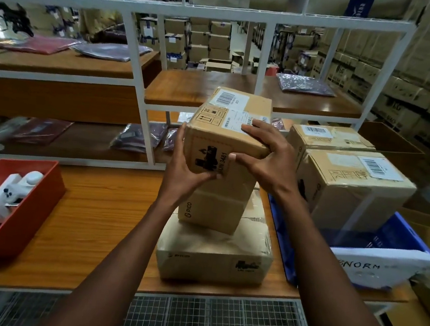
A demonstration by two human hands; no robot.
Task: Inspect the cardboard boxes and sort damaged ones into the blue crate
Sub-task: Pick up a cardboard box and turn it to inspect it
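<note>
I am holding the top cardboard box (227,134) above the stack with both hands: my left hand (182,178) is cupping its near lower corner, my right hand (265,158) is curling over its right edge. The blue crate (387,236) is lying to the right, nearer my right hand.

Dim, soft indoor light; edges bent and blurred by wide-angle distortion.

a labelled cardboard box (225,134) sits tilted atop two stacked boxes (216,232); two more boxes (351,178) stand in the blue crate (401,237).
</note>
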